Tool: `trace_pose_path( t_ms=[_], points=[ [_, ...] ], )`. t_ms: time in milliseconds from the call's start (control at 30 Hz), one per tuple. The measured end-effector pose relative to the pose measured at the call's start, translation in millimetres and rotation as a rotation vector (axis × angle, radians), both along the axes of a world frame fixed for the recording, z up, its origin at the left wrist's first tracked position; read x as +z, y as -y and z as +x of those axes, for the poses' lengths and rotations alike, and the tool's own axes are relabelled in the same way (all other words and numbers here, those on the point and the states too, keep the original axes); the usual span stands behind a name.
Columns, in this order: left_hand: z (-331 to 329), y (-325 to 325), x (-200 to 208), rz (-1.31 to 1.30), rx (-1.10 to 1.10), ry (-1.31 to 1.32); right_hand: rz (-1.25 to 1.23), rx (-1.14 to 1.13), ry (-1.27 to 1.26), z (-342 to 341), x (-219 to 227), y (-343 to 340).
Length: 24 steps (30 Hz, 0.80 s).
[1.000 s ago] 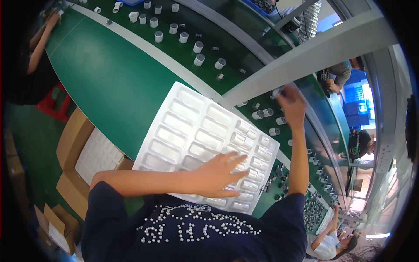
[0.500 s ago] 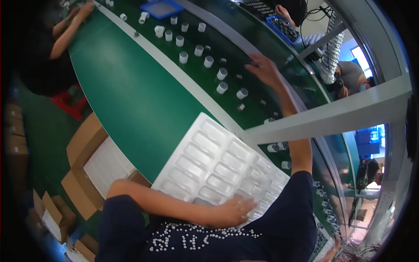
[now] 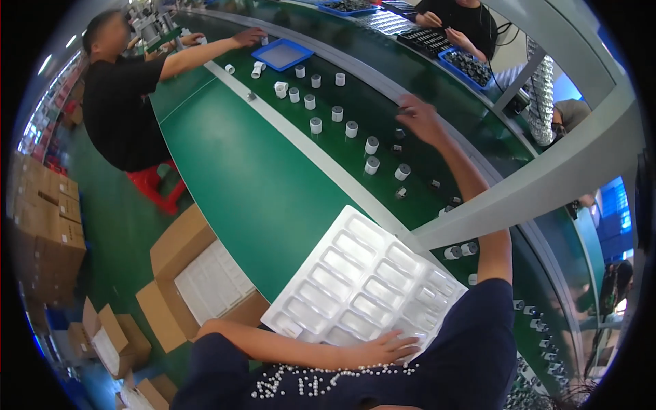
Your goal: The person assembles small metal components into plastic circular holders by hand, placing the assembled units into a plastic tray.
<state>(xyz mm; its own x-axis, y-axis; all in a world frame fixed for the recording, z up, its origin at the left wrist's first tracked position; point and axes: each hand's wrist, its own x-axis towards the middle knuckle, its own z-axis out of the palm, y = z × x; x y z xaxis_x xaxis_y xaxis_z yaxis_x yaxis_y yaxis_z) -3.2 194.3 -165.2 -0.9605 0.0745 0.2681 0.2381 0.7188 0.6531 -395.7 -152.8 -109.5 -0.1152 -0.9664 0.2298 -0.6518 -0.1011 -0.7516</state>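
Observation:
A white plastic tray [image 3: 355,287] with rows of oblong pockets lies slanted in front of me. The pockets toward its right side hold clear or whitish pieces, hard to make out. My left hand [image 3: 383,347] rests on the tray's near right part, fingers spread. Beyond a metal post, my right hand [image 3: 422,121] reaches over the green conveyor belt, slightly blurred, fingers bent and apart, with nothing visible in them. Close below it is a small dark block [image 3: 400,134]. White cylinders with grey tops [image 3: 371,145] stand on the belt to its left.
A grey metal post [image 3: 519,181] crosses above my right forearm. A blue tray [image 3: 282,54] lies on the far belt, near a co-worker's outstretched hand [image 3: 249,37]. An open carton [image 3: 171,301] of white trays stands left. Another person's hands work beside a blue bin [image 3: 467,67].
The view has shifted, so belt and tray appear lower and farther right. My left hand has settled on the tray, less blurred. My right hand still hovers over the belt, fingers more bent.

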Motion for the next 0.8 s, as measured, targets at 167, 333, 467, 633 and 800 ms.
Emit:
trace_pose_path(
  t_ms=[167,333,467,633,800],
  points=[
    [3,53,45,0.508,0.099,0.115,-0.507,0.077,0.760,-69,36,-165],
    [-8,111,101,2.083,0.314,0.104,-0.515,-0.381,1.545,37,91,-310],
    [-21,109,111,2.074,0.261,-0.036,-0.379,-0.192,0.913,118,110,-381],
    [-24,86,117,1.961,0.285,-0.030,-0.296,0.067,-0.052,185,121,-369],
    [-17,82,117,1.852,0.357,-0.143,-0.218,0.092,-0.111,197,125,-365]
  ],
)
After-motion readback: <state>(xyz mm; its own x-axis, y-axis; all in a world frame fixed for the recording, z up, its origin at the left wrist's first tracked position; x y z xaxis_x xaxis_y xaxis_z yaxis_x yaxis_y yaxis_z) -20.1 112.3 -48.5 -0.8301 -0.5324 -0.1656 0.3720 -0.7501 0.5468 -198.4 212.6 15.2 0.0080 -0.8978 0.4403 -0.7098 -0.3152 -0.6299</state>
